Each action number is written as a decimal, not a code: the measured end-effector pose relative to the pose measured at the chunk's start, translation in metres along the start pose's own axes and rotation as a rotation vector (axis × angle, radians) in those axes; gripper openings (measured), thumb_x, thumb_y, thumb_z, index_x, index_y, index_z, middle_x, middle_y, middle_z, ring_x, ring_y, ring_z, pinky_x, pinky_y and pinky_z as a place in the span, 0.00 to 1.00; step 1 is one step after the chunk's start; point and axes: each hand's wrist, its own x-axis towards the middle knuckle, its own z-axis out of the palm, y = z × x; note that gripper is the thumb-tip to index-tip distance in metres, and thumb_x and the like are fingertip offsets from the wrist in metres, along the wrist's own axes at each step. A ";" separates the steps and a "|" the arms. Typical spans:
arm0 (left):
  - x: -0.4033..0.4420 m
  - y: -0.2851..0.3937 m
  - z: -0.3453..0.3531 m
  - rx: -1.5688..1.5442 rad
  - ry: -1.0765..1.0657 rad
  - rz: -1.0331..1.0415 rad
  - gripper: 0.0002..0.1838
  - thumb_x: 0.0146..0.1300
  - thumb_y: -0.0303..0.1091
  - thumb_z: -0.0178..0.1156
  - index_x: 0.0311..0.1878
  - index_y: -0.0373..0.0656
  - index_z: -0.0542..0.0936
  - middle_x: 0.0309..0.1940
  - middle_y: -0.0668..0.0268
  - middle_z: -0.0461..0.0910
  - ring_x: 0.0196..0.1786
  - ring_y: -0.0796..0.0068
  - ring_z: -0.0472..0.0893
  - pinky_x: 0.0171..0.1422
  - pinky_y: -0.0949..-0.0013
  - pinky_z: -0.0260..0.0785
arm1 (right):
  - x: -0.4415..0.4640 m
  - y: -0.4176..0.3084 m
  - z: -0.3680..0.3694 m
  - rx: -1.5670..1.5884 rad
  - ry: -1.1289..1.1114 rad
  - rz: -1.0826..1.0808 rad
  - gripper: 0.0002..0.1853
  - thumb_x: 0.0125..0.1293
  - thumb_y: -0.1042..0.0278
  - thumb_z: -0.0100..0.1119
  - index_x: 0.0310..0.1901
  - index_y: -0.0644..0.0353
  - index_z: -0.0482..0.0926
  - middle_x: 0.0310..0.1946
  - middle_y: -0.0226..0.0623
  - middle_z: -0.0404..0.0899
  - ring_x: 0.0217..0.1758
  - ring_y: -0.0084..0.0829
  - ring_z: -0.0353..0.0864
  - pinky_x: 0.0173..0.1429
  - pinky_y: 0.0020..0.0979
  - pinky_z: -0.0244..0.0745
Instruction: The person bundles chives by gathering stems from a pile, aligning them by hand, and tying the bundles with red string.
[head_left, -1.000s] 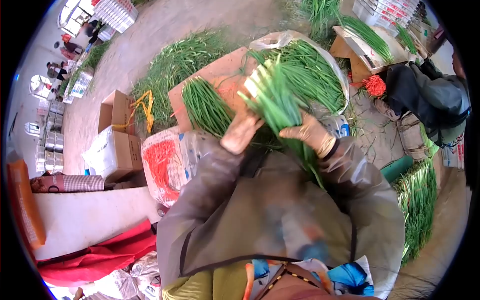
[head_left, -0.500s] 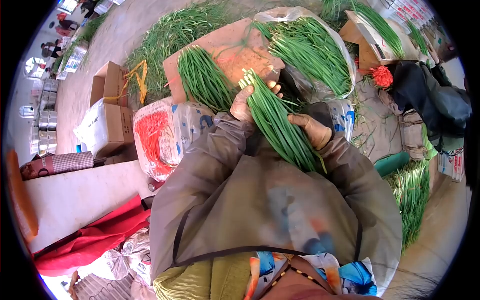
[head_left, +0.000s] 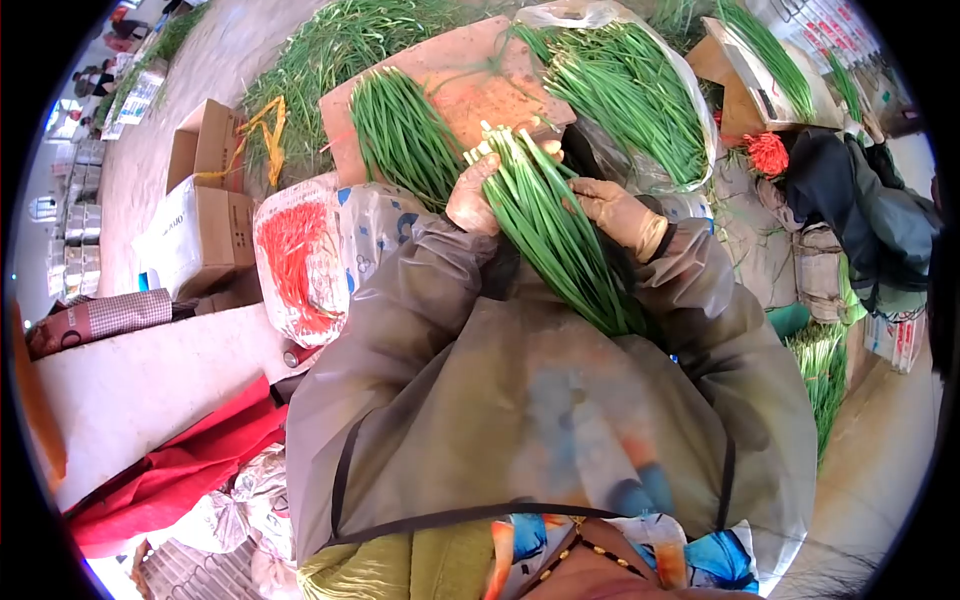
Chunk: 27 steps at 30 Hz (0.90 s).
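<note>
A bunch of long green stalks (head_left: 560,235) lies slantwise in front of my chest, its pale ends pointing up and away. My left hand (head_left: 474,196) is wrapped round the bunch near those pale ends. Gloved, my right hand (head_left: 617,212) grips the stalks from the right side, a little lower down. Beyond my hands is a reddish-brown board (head_left: 480,85) with another green bunch (head_left: 400,135) on its left part. Just right of the board, a clear plastic bag (head_left: 702,100) holds many loose green stalks (head_left: 630,95).
Red ties (head_left: 292,262) lie on a white sack at my left, near a cardboard box (head_left: 222,228). Cut greens (head_left: 330,60) cover the floor ahead. At the right are a co-worker's dark clothing (head_left: 850,205), a red bundle (head_left: 766,154) and a tilted board (head_left: 790,85).
The bunch, blurred and raised over the board a second ago, has come down towards my chest, turned lengthwise. Both hands still hold it. The view has shifted slightly.
</note>
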 end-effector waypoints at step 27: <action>-0.015 0.120 -0.042 0.183 0.320 0.572 0.04 0.60 0.30 0.58 0.35 0.40 0.76 0.35 0.63 0.78 0.43 0.67 0.77 0.52 0.61 0.70 | 0.017 -0.115 -0.082 -0.482 0.374 -0.201 0.16 0.66 0.63 0.50 0.52 0.60 0.76 0.43 0.31 0.79 0.46 0.23 0.76 0.53 0.24 0.69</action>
